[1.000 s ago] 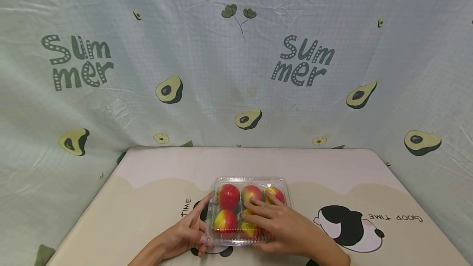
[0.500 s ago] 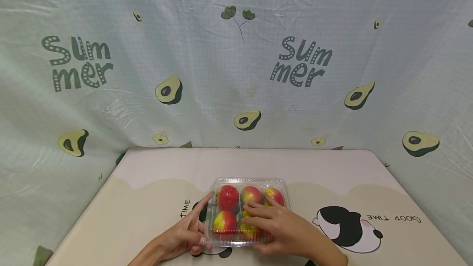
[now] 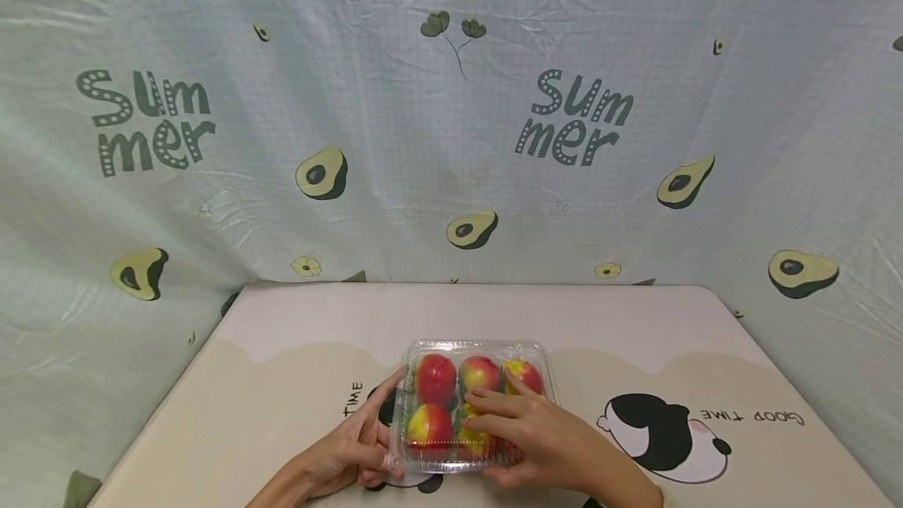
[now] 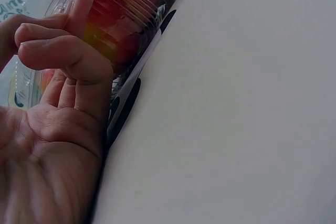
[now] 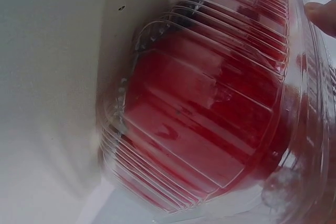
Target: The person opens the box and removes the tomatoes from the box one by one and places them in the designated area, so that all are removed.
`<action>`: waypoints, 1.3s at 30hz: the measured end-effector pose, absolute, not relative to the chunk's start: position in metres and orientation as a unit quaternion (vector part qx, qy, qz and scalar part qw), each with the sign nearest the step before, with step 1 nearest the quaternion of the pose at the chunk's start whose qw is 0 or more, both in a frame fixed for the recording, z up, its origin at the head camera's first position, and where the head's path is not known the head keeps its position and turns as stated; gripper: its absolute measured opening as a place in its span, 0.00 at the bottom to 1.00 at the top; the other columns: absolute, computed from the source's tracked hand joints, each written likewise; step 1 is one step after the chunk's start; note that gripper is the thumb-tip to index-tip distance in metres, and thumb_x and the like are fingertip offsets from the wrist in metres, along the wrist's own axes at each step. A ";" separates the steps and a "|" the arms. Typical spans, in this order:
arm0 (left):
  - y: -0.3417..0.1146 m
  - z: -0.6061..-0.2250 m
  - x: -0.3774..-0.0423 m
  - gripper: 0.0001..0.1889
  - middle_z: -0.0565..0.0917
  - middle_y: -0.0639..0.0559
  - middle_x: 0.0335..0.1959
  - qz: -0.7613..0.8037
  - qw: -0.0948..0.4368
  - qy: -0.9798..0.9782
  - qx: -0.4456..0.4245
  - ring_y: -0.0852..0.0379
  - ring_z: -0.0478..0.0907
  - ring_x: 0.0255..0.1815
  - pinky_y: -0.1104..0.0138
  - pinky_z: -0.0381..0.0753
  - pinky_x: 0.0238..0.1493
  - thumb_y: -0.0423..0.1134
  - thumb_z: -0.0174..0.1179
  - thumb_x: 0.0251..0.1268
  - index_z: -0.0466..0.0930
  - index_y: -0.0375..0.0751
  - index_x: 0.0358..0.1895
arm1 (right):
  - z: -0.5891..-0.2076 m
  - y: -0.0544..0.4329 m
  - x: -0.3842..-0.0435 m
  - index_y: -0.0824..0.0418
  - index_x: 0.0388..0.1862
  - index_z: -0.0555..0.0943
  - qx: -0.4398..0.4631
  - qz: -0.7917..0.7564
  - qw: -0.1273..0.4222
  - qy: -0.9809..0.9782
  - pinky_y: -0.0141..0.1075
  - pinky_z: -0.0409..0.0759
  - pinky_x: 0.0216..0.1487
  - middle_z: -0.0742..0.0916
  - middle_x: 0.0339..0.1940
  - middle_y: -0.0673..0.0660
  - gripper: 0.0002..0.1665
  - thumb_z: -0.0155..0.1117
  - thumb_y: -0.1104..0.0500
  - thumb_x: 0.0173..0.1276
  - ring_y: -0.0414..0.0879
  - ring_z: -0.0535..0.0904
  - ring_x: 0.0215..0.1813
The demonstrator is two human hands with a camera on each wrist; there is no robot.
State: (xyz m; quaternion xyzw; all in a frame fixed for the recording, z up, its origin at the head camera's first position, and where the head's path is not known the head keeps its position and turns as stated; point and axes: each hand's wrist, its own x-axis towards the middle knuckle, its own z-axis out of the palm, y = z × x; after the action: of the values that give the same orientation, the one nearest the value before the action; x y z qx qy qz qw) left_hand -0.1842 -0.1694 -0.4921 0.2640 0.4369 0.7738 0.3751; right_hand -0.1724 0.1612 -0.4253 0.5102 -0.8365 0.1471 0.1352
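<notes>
A clear plastic clamshell fruit box (image 3: 458, 345) with a ribbed lid rests on the table near its front. Several red and yellow fruits, perhaps nectarines or apples, show through it, such as a red fruit (image 3: 435, 379) at the far left. My left hand (image 3: 353, 445) holds the box by its left side and near-left corner, index finger stretched along the side, other fingers curled. My right hand (image 3: 536, 433) lies across the right part of the lid with spread fingers and covers some fruits. In the right wrist view, a red fruit (image 5: 199, 103) sits behind the ribbed wall.
The table (image 3: 282, 382) bears a cloth printed with panda figures (image 3: 666, 433) and lettering. Behind it and at both sides hangs a pale curtain (image 3: 395, 139) with avocado prints.
The curled fingers of my left hand have shifted slightly at the near-left corner of the box. My right hand stays on the lid, and the box keeps its place.
</notes>
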 end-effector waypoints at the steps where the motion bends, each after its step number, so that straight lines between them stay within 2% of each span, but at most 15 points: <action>1: -0.169 -0.492 -0.184 0.58 0.90 0.46 0.37 0.773 0.373 0.439 0.264 0.65 0.76 0.23 0.74 0.75 0.27 0.19 0.51 0.64 0.20 0.63 0.83 | -0.425 0.161 -0.172 0.49 0.59 0.85 0.511 0.148 0.136 -0.836 0.65 0.77 0.63 0.86 0.65 0.52 0.29 0.80 0.45 0.59 0.48 0.82 0.68; 17: -0.170 -0.493 -0.184 0.59 0.89 0.48 0.36 0.767 0.358 0.453 0.279 0.65 0.70 0.20 0.74 0.72 0.26 0.19 0.50 0.62 0.19 0.59 0.83 | -0.427 0.160 -0.174 0.49 0.59 0.85 0.511 0.150 0.140 -0.835 0.65 0.77 0.64 0.86 0.65 0.50 0.30 0.80 0.44 0.58 0.47 0.82 0.69; 25: -0.168 -0.491 -0.184 0.59 0.83 0.54 0.30 0.761 0.350 0.470 0.280 0.65 0.65 0.18 0.74 0.74 0.27 0.19 0.51 0.62 0.19 0.58 0.83 | -0.427 0.161 -0.174 0.48 0.60 0.85 0.507 0.154 0.138 -0.837 0.65 0.76 0.64 0.86 0.65 0.50 0.30 0.80 0.45 0.58 0.46 0.81 0.69; 29: -0.168 -0.490 -0.183 0.59 0.81 0.56 0.28 0.756 0.349 0.480 0.278 0.65 0.67 0.19 0.73 0.74 0.28 0.19 0.52 0.63 0.20 0.59 0.83 | -0.426 0.160 -0.174 0.48 0.59 0.85 0.508 0.152 0.144 -0.836 0.65 0.77 0.64 0.86 0.65 0.50 0.30 0.80 0.45 0.58 0.46 0.81 0.70; 33: -0.170 -0.490 -0.184 0.59 0.86 0.52 0.31 0.753 0.366 0.481 0.259 0.65 0.71 0.20 0.73 0.72 0.26 0.21 0.53 0.65 0.20 0.61 0.83 | -0.426 0.160 -0.174 0.48 0.60 0.85 0.510 0.148 0.148 -0.834 0.65 0.77 0.64 0.86 0.65 0.50 0.30 0.80 0.44 0.58 0.46 0.81 0.70; 39: -0.172 -0.490 -0.185 0.57 0.86 0.51 0.34 0.755 0.396 0.470 0.226 0.64 0.72 0.22 0.72 0.73 0.29 0.24 0.52 0.67 0.20 0.66 0.82 | -0.426 0.161 -0.173 0.48 0.60 0.85 0.508 0.133 0.151 -0.837 0.64 0.77 0.65 0.86 0.66 0.50 0.31 0.80 0.44 0.58 0.46 0.80 0.70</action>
State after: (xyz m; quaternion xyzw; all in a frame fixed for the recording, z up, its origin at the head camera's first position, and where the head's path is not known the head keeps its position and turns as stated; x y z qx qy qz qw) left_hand -0.1853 -0.1718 -0.4903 0.2258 0.4705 0.7555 0.3961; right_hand -0.1735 0.1609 -0.4257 0.5082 -0.8374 0.1327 0.1514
